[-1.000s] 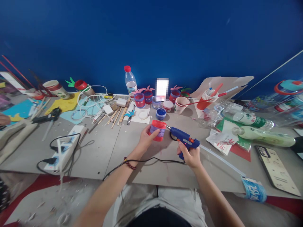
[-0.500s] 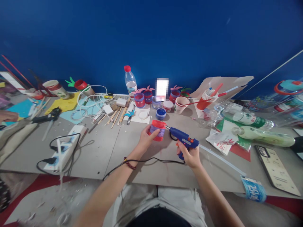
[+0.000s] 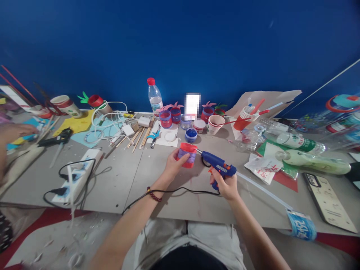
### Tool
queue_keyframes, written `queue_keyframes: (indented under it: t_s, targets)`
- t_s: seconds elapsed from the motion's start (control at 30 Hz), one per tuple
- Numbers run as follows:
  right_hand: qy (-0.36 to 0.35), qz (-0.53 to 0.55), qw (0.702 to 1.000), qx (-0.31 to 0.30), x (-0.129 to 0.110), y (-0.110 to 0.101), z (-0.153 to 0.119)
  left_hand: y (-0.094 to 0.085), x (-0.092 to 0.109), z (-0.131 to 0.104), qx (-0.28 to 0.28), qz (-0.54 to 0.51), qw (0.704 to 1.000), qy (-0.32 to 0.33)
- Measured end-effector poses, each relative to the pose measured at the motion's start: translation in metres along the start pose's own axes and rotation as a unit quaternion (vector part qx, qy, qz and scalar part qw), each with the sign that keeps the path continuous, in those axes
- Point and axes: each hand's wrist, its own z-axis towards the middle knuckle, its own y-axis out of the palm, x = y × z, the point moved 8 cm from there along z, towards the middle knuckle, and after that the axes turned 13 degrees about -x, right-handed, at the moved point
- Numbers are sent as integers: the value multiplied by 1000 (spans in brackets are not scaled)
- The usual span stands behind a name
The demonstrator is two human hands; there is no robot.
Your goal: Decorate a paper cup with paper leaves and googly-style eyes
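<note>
My left hand [image 3: 174,164] is closed round a small red cup with a purple band [image 3: 188,154], held above the table. In my right hand [image 3: 227,183] is a blue hot glue gun [image 3: 218,162], gripped by its handle, with a small red light showing. Its metal nozzle points left and reaches the cup's right edge near the rim; whether it touches I cannot tell. A long translucent glue stick [image 3: 263,189] sticks out of the gun's back. Beyond the cup stands an open jar of blue paint [image 3: 191,135].
Decorated cups [image 3: 165,119], a water bottle [image 3: 155,98] and a paper cup [image 3: 215,125] line the back. Left lies a power strip [image 3: 78,176] with cables; right are plastic bottles [image 3: 298,141] and a phone [image 3: 329,202]. A co-worker's hand [image 3: 17,132] is at far left.
The co-worker's hand at the far left has moved further into view, to the right. My hands, the cup and the glue gun have hardly moved.
</note>
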Motion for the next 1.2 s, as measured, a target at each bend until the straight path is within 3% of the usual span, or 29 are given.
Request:
queue_keyframes:
  t_s: [1.2]
  targets:
    - [23, 2, 1000, -2, -3, 2, 1, -4, 1, 1, -2, 28, 999, 29]
